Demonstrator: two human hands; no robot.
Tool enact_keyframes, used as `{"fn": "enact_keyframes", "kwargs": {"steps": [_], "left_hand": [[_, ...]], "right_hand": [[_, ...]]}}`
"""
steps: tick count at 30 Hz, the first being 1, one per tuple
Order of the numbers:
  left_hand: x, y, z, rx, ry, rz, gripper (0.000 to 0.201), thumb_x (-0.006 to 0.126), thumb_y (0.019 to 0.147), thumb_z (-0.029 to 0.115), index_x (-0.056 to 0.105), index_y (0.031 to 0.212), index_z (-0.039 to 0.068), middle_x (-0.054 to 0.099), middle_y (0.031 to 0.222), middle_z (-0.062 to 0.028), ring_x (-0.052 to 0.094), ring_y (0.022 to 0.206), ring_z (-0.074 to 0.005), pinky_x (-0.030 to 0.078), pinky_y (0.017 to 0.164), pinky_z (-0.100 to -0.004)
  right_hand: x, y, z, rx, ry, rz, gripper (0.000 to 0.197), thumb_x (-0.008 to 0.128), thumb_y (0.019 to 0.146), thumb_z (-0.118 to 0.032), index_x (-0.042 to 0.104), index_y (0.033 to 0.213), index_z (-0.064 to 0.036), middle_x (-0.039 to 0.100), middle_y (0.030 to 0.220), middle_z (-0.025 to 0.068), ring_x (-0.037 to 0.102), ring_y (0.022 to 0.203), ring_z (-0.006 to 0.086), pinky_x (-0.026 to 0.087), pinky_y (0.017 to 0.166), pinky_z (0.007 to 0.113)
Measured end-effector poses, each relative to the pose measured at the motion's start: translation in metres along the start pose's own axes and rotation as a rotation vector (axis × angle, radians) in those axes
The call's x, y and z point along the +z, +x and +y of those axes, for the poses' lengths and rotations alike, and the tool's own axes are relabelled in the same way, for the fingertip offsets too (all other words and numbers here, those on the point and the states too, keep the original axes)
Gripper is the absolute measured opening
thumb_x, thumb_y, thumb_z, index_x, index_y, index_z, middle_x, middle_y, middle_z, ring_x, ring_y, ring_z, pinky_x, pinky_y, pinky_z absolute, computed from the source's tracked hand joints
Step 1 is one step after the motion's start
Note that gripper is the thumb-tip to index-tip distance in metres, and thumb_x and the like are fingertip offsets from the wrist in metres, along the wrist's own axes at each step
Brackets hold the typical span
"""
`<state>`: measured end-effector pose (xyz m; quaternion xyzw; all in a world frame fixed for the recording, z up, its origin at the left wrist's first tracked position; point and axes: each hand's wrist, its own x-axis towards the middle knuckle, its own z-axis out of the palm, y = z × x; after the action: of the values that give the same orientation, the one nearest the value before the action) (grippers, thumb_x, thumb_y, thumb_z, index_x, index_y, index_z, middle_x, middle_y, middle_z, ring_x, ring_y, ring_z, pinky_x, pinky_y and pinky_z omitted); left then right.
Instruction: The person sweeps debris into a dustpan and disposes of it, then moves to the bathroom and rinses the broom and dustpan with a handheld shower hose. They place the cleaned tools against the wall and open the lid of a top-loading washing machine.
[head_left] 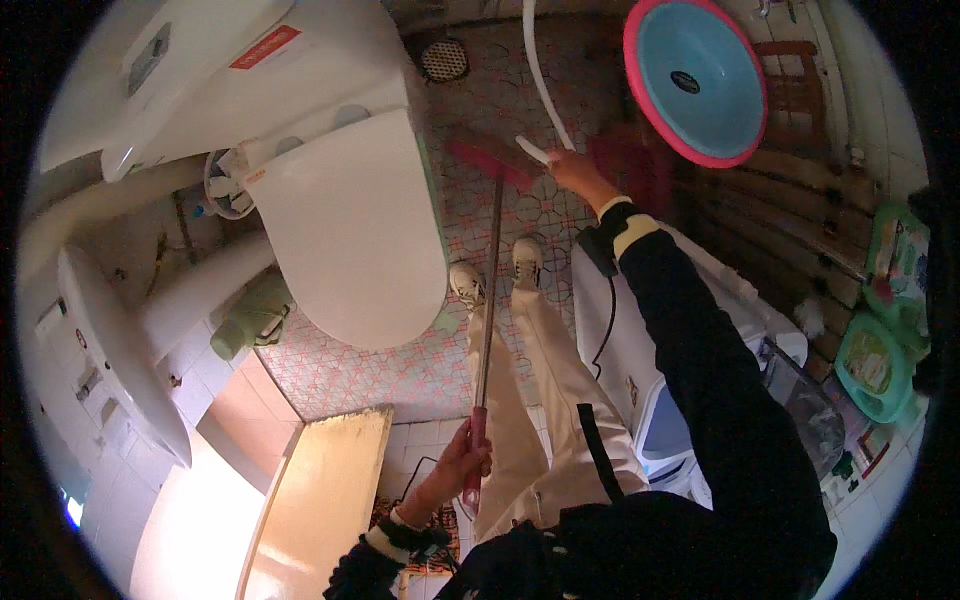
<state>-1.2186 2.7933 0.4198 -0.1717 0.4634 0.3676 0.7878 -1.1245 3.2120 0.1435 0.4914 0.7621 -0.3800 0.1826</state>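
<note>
My left hand point(459, 467) is wrapped round the dark red grip of a broom point(488, 318) near my body. Its thin metal handle runs away from me between my legs to a pinkish-red head point(495, 158) on the tiled floor, beside the toilet. With my right arm stretched forward, my right hand point(580, 177) is closed on a white hose point(540, 80). The hose comes down from the far edge, and a short white end sticks out left of my fingers, close above the broom head. Bristles are too dark to make out.
A white toilet point(355, 240) with its lid down stands left of my feet. A pink-rimmed blue basin point(690, 85) is at the far right. A floor drain point(445, 60) lies beyond the toilet. On the right stands a white appliance point(660, 340); a yellowish door point(320, 500) is near left.
</note>
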Motion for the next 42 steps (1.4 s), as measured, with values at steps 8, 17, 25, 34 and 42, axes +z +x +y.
{"fn": "enact_keyframes", "kwargs": {"steps": [8,17,25,34,42], "left_hand": [[0.029,-0.002,0.039,0.019,-0.155,-0.116,0.064,0.051,0.082,0.013,0.013,0.133,0.015,0.044,0.094,-0.0049,0.049,0.069,-0.014,0.044,0.062,-0.0257],[0.037,-0.013,0.021,0.145,-0.422,-0.007,0.038,0.047,0.083,0.01,0.034,0.118,0.014,0.043,0.08,0.0006,0.038,0.052,-0.0062,0.031,0.042,-0.0177],[0.026,-0.009,0.023,0.235,-0.493,-0.066,0.021,0.045,0.081,0.008,0.041,0.101,0.011,0.042,0.073,0.0004,0.038,0.051,-0.0057,0.031,0.041,-0.0164],[0.011,-0.018,0.032,0.24,-0.262,-0.007,0.006,0.044,0.081,0.009,0.041,0.086,0.009,0.041,0.065,-0.001,0.038,0.045,-0.0077,0.03,0.036,-0.0203],[-0.001,0.012,0.026,0.243,-0.332,-0.016,0.009,0.048,0.083,0.016,0.045,0.089,0.01,0.042,0.061,0.0006,0.034,0.042,-0.005,0.028,0.034,-0.0175]], "right_hand": [[-0.015,-0.071,-0.044,-0.091,0.006,0.165,0.029,0.044,0.081,-0.019,0.054,0.106,-0.0092,0.059,0.08,0.0159,0.057,0.07,0.0289,0.044,0.061,0.038],[-0.016,-0.124,-0.044,0.159,0.379,-0.032,0.029,0.045,0.084,-0.016,0.051,0.11,-0.0062,0.058,0.074,0.011,0.051,0.05,0.0176,0.041,0.044,0.031],[-0.017,-0.125,-0.05,0.125,0.145,0.019,0.032,0.043,0.084,-0.019,0.05,0.114,-0.0097,0.057,0.072,0.0101,0.046,0.045,0.0156,0.038,0.04,0.029],[-0.016,-0.13,-0.044,0.057,0.04,-0.003,0.026,0.047,0.081,-0.02,0.054,0.103,-0.0079,0.057,0.091,0.0136,0.058,0.076,0.0276,0.047,0.065,0.039],[-0.012,-0.132,-0.042,-0.001,-0.089,0.083,0.029,0.046,0.082,-0.021,0.054,0.107,-0.0093,0.058,0.067,0.0099,0.055,0.051,0.0194,0.04,0.041,0.031]]}}
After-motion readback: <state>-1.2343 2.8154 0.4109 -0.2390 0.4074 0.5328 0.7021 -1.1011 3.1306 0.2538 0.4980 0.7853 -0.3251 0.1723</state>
